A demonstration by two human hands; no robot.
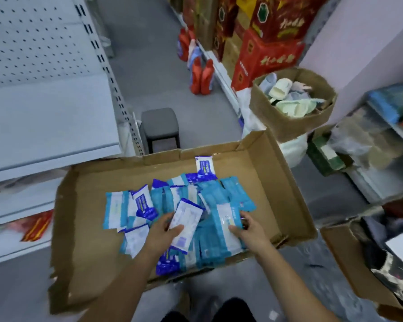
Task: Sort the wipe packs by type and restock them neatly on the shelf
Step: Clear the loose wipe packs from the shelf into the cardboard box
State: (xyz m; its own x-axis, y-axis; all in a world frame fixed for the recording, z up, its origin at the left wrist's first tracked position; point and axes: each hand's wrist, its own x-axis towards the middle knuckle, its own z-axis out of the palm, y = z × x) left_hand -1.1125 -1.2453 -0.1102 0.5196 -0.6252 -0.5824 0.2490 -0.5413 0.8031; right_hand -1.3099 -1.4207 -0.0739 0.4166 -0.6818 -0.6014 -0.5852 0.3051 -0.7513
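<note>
- Packs (172, 201) are piled in a box (91, 217), mostly toward its 6 o'clock side; a dark-blue pack (205, 167) is propped at 12.
- Left hand (163, 235): a dark-edged pack (187, 217) is pinched between thumb and fingers.
- Right hand (247, 231): fingers are curled round a light-blue pack (226, 217).
- Shelf (44, 117) is seen at 10 o'clock, just beside the box.

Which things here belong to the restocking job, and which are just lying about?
Job: blue plastic wipe packs; flat brown cardboard tray; grey metal shelf; left hand gripping a white dark-edged pack; right hand gripping a light-blue pack.
Lying about: grey plastic stool; red detergent bottles; brown cardboard box of pale slippers; red gift boxes.
</note>
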